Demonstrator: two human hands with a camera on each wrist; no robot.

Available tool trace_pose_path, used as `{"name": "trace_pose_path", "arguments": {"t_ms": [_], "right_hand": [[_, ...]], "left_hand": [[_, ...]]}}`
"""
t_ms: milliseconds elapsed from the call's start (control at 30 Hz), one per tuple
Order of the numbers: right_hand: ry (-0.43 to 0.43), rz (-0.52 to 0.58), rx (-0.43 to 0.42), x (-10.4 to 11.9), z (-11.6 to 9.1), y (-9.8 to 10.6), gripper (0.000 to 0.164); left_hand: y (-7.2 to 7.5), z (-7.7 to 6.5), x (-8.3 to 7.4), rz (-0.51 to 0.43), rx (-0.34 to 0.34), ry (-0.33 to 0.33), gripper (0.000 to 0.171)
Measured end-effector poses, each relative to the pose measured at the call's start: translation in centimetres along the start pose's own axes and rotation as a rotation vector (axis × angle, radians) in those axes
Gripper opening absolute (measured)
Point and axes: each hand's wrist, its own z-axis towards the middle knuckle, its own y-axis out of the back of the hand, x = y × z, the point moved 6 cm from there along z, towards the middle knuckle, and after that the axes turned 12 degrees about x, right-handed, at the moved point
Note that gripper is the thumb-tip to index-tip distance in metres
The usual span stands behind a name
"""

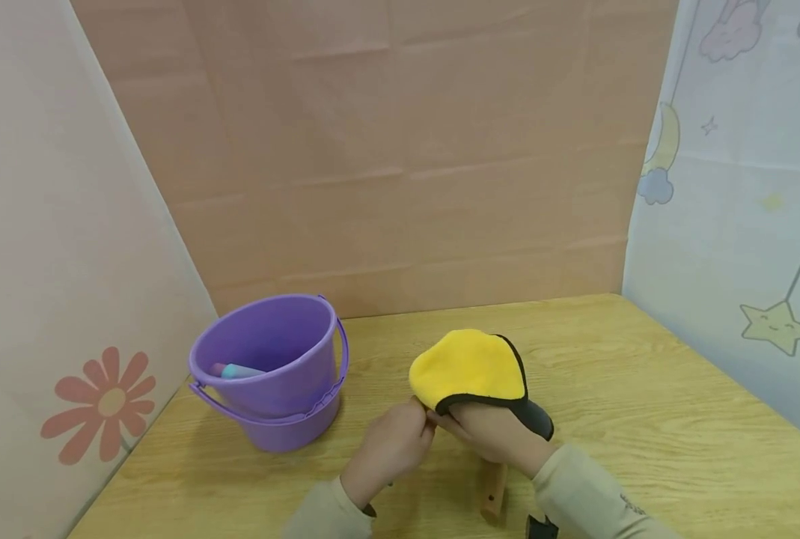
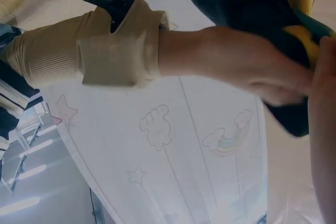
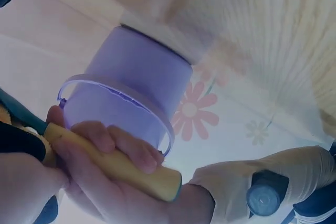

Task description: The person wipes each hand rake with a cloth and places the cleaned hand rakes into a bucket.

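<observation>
While the purple bucket (image 1: 281, 400) holds a pale-blue item (image 1: 241, 371), right of it the left hand (image 1: 393, 442) grips a tan-handled tool (image 3: 118, 162) and the right hand (image 1: 489, 432) grasps a yellow cloth (image 1: 470, 367). Tabletop (image 1: 642, 419) runs onward to its edge at the right-hand wall (image 1: 730, 247).

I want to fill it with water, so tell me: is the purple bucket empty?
No, the head view shows a light blue item inside the purple bucket.

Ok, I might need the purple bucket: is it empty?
Not empty: in the head view, a light-blue item shows inside the bucket. Whether more lies beneath, I cannot tell.
</observation>
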Motion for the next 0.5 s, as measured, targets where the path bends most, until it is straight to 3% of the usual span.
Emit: {"name": "trace_pose_path", "arguments": {"t_ms": [167, 333, 500], "right_hand": [[-0.019, -0.061, 0.086, -0.3, 0.0, -0.6, 0.025], [-0.049, -0.022, 0.083, -0.9, 0.1, -0.6, 0.021], [-0.025, -0.071, 0.039, -0.9, 0.3, -0.5, 0.022]], "left_hand": [[-0.2, -0.2, -0.4, 0.003, 0.009, -0.031, 0.016], [-0.2, -0.5, -0.8, 0.044, 0.003, -0.035, 0.012], [-0.1, -0.7, -1.2, 0.100, -0.021, -0.051, 0.013]]}}
